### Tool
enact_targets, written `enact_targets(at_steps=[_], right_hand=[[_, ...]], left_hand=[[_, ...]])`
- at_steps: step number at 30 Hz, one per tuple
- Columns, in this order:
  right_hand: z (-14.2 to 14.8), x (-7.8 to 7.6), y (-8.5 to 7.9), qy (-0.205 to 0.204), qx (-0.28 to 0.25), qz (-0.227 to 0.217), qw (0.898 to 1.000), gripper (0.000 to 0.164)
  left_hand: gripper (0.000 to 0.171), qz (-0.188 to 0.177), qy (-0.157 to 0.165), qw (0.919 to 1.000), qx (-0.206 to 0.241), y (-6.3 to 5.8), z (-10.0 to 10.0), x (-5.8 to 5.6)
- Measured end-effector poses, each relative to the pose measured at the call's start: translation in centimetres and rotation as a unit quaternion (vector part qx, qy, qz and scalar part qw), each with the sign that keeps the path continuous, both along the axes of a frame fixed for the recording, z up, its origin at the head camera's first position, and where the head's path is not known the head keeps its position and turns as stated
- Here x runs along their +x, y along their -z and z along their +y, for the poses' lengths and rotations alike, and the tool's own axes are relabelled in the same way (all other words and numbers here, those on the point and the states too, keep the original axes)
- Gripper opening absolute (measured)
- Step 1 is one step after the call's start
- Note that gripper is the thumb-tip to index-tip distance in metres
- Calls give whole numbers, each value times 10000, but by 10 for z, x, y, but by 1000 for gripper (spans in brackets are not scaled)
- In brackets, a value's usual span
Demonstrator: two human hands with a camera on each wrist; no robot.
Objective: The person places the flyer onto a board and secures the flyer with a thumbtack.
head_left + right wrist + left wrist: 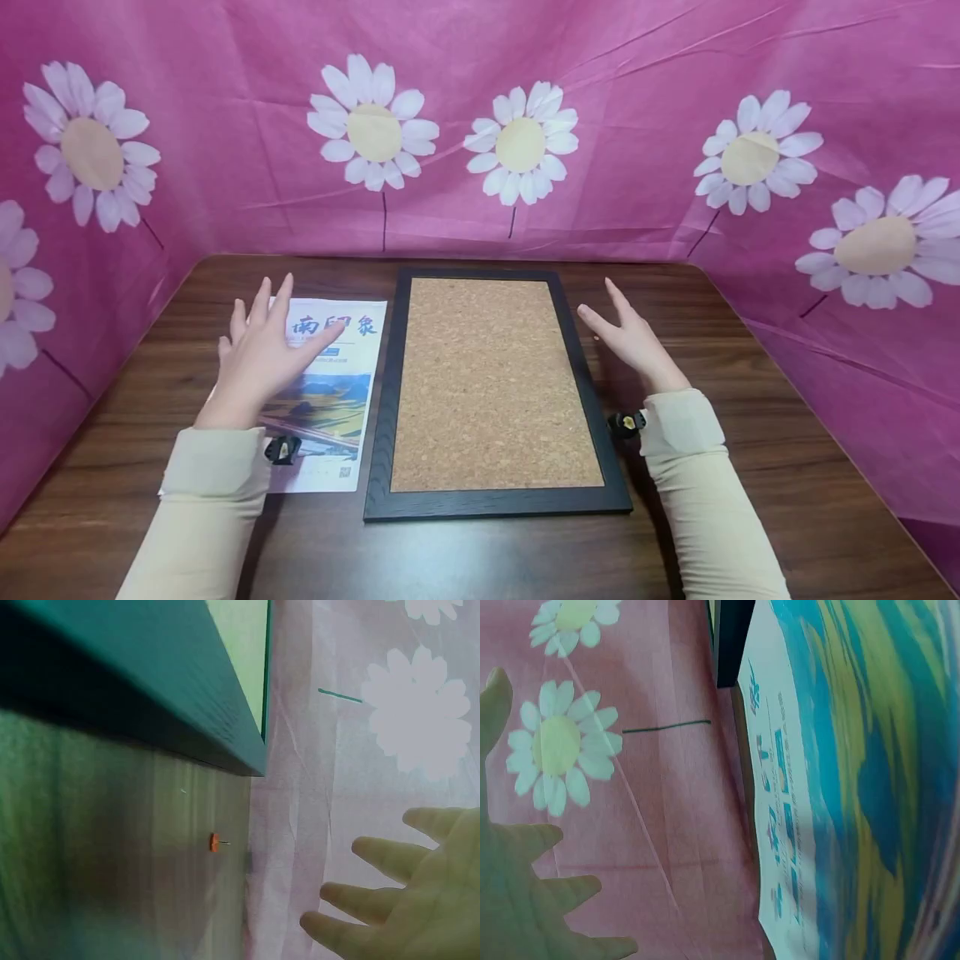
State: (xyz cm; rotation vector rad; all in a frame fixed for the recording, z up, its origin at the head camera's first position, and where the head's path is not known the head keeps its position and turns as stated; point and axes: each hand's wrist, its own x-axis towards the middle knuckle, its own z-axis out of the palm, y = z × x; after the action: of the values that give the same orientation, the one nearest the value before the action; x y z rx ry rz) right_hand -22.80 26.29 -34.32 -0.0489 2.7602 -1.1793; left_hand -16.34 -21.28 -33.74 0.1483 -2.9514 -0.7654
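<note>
A cork board with a black frame lies flat on the table. Left of it is a printed poster with Chinese characters and a landscape picture. My left hand is raised over the poster, fingers spread, holding nothing; the left wrist view shows the poster beneath it. To the right of the board hovers my right hand, fingers extended and nothing in it. An orange push pin lies on the table near that hand in the right wrist view; I cannot make it out in the head view.
The brown wooden table has a pink cloth with white daisies hanging behind and along both sides. A small black wrist camera sits by the left cuff, another camera by the right.
</note>
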Motion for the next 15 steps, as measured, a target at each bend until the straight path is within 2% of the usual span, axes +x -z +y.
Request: enact_targets(at_steps=[4, 11, 15], right_hand=[[-1, 3, 3, 7, -139, -182, 9997, 90], [1, 7, 7, 37, -736, -148, 9972, 84], [4, 7, 11, -21, -837, -216, 9963, 82]], left_hand=[[107, -112, -83, 9998, 115, 2, -6, 4], [105, -203, -171, 9994, 242, 8, -17, 7], [104, -236, -248, 9989, 317, 9, -24, 8]])
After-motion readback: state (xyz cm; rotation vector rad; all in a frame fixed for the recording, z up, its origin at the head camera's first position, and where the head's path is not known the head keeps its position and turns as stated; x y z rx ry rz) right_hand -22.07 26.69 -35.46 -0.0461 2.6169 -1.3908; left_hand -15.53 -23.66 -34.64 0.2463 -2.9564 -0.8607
